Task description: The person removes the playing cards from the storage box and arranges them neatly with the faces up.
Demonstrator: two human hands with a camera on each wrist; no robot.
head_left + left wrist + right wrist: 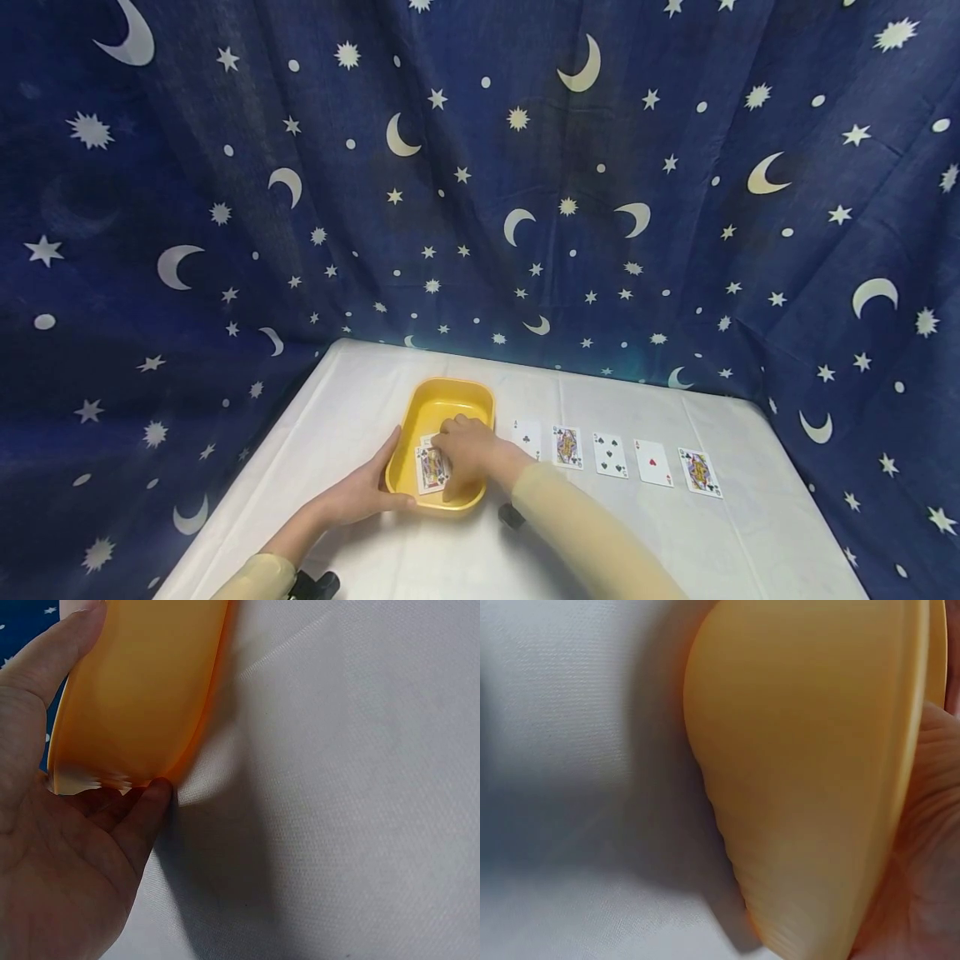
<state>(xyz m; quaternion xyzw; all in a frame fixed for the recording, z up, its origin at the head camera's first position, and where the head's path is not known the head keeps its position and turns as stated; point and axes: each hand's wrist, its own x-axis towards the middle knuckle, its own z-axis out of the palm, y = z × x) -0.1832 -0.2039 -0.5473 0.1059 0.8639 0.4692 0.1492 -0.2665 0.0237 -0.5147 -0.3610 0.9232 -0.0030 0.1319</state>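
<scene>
A yellow rectangular tray (431,389) stands on the white-covered table. My left hand (363,490) grips its near left corner, thumb and fingers spread along the walls. In the left wrist view, the fingers (142,817) curl at the tray's edge. Inside the tray, my right hand (467,454) reaches down over a face playing card (430,471), with curled fingers at its top and the thumb by its lower right corner. Another card (425,439) peeks out beneath it. In the right wrist view, the tray wall (802,750) hides the fingertips.
Right of the tray lies a row of face-up cards: a club card (527,433) beside the right forearm, a face card (567,447), a spade card (611,456), an ace of hearts (654,462) and another face card (700,472). A dark blue moon-and-star curtain (480,167) hangs behind the table.
</scene>
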